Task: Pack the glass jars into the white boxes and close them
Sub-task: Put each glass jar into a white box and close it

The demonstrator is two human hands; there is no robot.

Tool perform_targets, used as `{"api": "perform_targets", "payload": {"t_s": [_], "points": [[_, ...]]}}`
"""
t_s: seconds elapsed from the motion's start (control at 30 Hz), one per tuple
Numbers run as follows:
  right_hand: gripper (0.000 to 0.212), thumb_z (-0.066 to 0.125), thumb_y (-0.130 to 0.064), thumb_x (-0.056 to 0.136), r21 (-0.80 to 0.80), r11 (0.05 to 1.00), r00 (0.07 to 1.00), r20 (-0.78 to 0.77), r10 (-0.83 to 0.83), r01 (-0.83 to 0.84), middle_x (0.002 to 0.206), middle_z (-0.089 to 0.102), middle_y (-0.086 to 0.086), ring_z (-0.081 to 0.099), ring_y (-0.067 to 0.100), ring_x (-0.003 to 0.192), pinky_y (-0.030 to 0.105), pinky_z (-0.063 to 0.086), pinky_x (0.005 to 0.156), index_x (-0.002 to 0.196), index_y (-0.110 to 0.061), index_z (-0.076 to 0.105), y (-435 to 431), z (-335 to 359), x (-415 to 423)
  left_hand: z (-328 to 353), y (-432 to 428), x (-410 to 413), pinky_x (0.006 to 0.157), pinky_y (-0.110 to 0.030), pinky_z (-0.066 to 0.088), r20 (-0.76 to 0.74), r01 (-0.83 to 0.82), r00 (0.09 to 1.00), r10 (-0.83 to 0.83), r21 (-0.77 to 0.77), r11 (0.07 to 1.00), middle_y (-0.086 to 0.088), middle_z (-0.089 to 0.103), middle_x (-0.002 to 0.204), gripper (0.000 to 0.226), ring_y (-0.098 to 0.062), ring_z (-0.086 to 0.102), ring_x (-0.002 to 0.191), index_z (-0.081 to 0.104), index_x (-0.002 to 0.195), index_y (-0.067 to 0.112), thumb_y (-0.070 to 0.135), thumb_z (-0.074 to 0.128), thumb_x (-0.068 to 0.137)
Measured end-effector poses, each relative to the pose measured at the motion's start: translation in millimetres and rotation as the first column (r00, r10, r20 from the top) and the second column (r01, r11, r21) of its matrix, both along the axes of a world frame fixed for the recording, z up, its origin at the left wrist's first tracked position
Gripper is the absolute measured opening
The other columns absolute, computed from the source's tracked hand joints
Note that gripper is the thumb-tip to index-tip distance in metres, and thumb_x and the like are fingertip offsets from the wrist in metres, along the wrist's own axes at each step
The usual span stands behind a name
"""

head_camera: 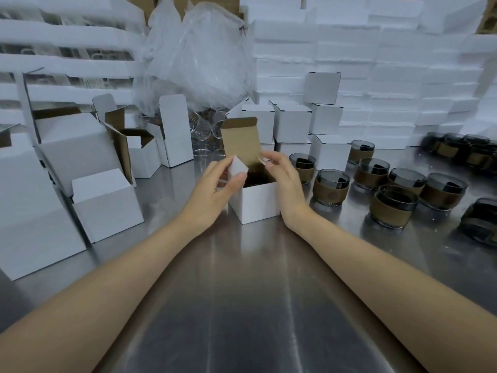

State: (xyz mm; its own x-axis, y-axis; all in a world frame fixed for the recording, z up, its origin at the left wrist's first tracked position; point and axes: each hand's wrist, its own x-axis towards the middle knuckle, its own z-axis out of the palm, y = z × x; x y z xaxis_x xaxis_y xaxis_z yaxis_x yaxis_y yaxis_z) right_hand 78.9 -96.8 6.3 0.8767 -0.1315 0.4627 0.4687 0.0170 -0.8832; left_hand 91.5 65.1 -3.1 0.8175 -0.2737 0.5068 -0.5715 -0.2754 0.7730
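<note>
1. Under the open white box (258, 203) lies a steel table (242, 305); all positions below are given from this box.
2. Behind the box, a clear plastic bag (199, 55) is heaped, and closed white boxes (291, 122) are stacked to its right.
3. Left of the box, empty boxes (107, 203) are staged with their lids raised.
4. Right of the box and apart from it, the unpacked glass jars (332, 188) are set out, each banded in brown.
5. Inside the box, a dark shape (256, 176) is visible through the open top. It is judged to be a jar already loaded, though little detail is shown.
6. At the rear edge of the box, the lid flap (242, 138) is held upright, brown side forward.
7. At the left edge of the box, the left side flap (238, 168) is pinched by the left hand (215, 184) and tipped inward.
8. At the right edge of the box, the right side flap (260, 160) is pinched between thumb and forefinger of the right hand (282, 173).
9. The closing step is judged to be in hand. For the next move, both side flaps are to be folded flat over the opening. The lid flap is then to be brought forward and its tongue tucked behind the front wall.
</note>
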Motion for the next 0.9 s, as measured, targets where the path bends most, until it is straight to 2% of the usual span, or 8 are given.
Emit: {"api": "perform_targets", "payload": {"t_s": [0.13,0.23,0.4,0.5,0.63,0.73,0.83,0.9], "points": [[0.029,0.044,0.004,0.09,-0.104,0.993,0.996,-0.075,0.047,-0.055,0.133,0.053,0.002,0.047,0.013,0.126,0.017,0.036,0.101,0.106,-0.006,0.066,0,2,3,0,0,5,0.093,-0.013,0.038,-0.081,0.017,0.996,-0.02,-0.043,0.999,0.008,0.052,0.116,0.045,0.0,0.053,0.104,0.051,0.135,0.03,0.044,0.052,0.092],[0.036,0.042,0.008,0.088,-0.1,0.988,0.99,-0.101,0.103,-0.113,0.124,0.058,-0.01,0.051,0.011,0.122,0.017,0.04,0.097,0.108,-0.004,0.069,-1,5,2,1,1,9,0.104,-0.028,0.041,-0.147,0.037,0.988,-0.056,-0.129,0.991,0.004,0.056,0.125,0.033,-0.008,0.055,0.113,0.052,0.128,0.035,0.027,0.056,0.096],[0.038,0.037,0.005,0.094,-0.109,0.99,0.991,-0.105,0.078,-0.089,0.127,0.053,-0.004,0.048,0.0,0.113,-0.002,0.035,0.085,0.121,-0.002,0.063,4,5,3,3,-2,10,0.085,-0.012,0.045,-0.126,0.043,0.988,-0.089,-0.325,0.945,0.012,0.064,0.108,0.051,0.005,0.06,0.094,0.037,0.13,0.03,-0.002,0.051,0.094],[0.028,0.042,0.002,0.094,-0.098,0.995,0.994,-0.109,0.022,-0.032,0.114,0.057,-0.001,0.05,0.004,0.103,0.011,0.038,0.088,0.109,-0.015,0.057,7,3,1,6,-7,9,0.082,-0.012,0.043,-0.079,0.052,0.993,-0.083,-0.337,0.94,0.005,0.062,0.108,0.055,0.002,0.058,0.091,0.036,0.129,0.027,-0.011,0.043,0.09],[0.009,0.043,-0.015,0.1,-0.034,0.998,0.991,-0.125,-0.051,0.047,0.097,0.057,-0.009,0.054,0.003,0.093,0.022,0.042,0.089,0.108,-0.015,0.048,10,0,2,4,-9,4,0.09,-0.018,0.039,0.004,0.061,0.998,-0.061,-0.236,0.97,0.011,0.062,0.106,0.034,0.001,0.055,0.098,0.057,0.109,0.023,-0.003,0.042,0.096],[0.032,0.035,-0.032,0.104,0.054,0.997,0.993,-0.113,-0.041,0.047,0.1,0.059,-0.007,0.056,0.005,0.092,0.029,0.045,0.09,0.114,-0.006,0.051,9,0,1,1,-6,3,0.105,-0.025,0.037,-0.061,0.014,0.998,-0.028,-0.226,0.974,0.01,0.062,0.117,0.034,-0.003,0.053,0.116,0.061,0.11,0.024,0.004,0.035,0.101],[0.016,0.046,-0.03,0.101,-0.009,1.0,0.996,-0.092,0.011,-0.012,0.107,0.057,-0.006,0.054,0.0,0.093,0.023,0.042,0.09,0.11,-0.017,0.048,9,0,-3,5,-4,1,0.112,-0.029,0.032,-0.082,0.04,0.995,-0.058,-0.204,0.978,0.005,0.059,0.129,0.036,-0.008,0.049,0.126,0.062,0.111,0.026,0.011,0.031,0.102],[0.015,0.05,-0.027,0.099,-0.104,0.994,0.998,-0.056,0.005,-0.011,0.104,0.056,-0.009,0.052,-0.006,0.091,0.018,0.04,0.088,0.111,-0.017,0.051,11,0,-5,6,-3,-3,0.106,-0.017,0.032,-0.082,0.075,0.992,-0.092,-0.19,0.979,0.006,0.056,0.133,0.03,0.0,0.047,0.124,0.061,0.114,0.026,0.031,0.034,0.1]]}}
